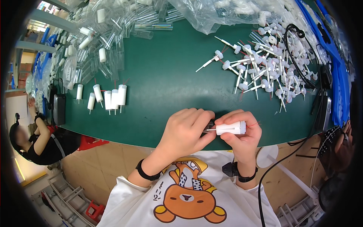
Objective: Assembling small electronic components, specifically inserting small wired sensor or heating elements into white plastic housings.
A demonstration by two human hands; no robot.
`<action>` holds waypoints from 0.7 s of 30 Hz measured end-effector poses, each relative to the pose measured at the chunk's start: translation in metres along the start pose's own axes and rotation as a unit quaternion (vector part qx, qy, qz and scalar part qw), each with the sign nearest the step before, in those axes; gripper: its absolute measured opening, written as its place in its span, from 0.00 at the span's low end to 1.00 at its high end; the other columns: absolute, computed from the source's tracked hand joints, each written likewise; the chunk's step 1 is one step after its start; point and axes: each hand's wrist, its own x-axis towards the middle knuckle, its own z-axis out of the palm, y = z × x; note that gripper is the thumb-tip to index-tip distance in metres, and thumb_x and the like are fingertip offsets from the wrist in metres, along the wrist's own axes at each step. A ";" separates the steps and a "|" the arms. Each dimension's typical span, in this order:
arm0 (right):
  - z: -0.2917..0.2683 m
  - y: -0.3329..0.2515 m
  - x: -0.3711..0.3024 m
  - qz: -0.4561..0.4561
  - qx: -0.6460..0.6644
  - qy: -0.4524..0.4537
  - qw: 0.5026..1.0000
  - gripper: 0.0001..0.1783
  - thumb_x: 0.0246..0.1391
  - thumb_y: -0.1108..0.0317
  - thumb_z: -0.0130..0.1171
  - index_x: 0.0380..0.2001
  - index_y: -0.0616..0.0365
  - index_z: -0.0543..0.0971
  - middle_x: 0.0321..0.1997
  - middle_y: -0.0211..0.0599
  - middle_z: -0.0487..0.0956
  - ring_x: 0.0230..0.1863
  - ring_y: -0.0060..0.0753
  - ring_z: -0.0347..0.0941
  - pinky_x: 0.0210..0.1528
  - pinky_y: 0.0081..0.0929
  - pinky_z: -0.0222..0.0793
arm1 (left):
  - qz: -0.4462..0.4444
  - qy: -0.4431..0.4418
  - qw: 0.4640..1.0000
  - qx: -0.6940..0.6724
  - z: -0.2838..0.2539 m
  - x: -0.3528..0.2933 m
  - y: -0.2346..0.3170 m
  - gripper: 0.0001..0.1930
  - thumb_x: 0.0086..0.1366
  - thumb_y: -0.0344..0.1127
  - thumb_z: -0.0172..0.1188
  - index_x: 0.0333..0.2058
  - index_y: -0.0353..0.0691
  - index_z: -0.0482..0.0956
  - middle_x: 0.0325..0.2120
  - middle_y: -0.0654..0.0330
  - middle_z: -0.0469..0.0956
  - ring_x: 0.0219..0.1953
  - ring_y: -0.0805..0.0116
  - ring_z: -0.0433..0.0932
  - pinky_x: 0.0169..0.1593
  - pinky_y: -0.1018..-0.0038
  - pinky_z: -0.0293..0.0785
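Observation:
My right hand [244, 132] is closed around a white cylinder [228, 128] lying on its side, with a translucent grey cap at its right end and thin red wires behind it. A thin pale rod [210, 129] sticks out of its left end toward my left hand [187, 128]. The fingers of that hand are curled shut beside the rod's tip. A small dark piece [210, 125] shows at those fingertips, mostly hidden, so its kind is unclear. Both hands are over the table's near edge.
On the green table [162, 75], several finished-looking white cylinders [115, 99] stand at left. Clear tubes [153, 26] pile up behind them. White stems with grey caps [264, 64] heap at right, beside a black cable [315, 75]. A person [41, 140] sits at far left.

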 end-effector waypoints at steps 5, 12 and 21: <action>0.000 0.000 0.001 -0.004 -0.027 0.008 1.000 0.16 0.40 0.82 0.66 0.34 0.64 0.74 0.37 0.43 0.76 0.40 0.31 0.75 0.41 0.23 0.73 | -0.013 0.013 1.000 -0.016 -0.001 0.000 0.002 0.14 0.45 0.34 0.64 0.31 0.37 0.73 0.17 0.61 0.71 0.19 0.63 0.72 0.25 0.71 0.68; 0.001 0.000 0.005 -0.043 -0.172 -0.018 0.984 0.17 0.33 0.77 0.73 0.30 0.61 0.78 0.34 0.36 0.73 0.33 0.23 0.71 0.32 0.20 0.69 | 0.025 0.029 0.999 -0.026 0.006 -0.005 -0.007 0.18 0.46 0.42 0.65 0.33 0.39 0.74 0.11 0.67 0.66 0.13 0.69 0.67 0.21 0.75 0.63; 0.004 -0.002 0.007 -0.064 -0.211 -0.043 0.974 0.16 0.31 0.73 0.75 0.24 0.60 0.76 0.28 0.33 0.75 0.30 0.26 0.71 0.29 0.21 0.66 | 0.022 0.009 0.999 -0.042 0.005 -0.005 -0.009 0.18 0.41 0.38 0.63 0.32 0.39 0.73 0.11 0.67 0.66 0.13 0.68 0.67 0.21 0.75 0.63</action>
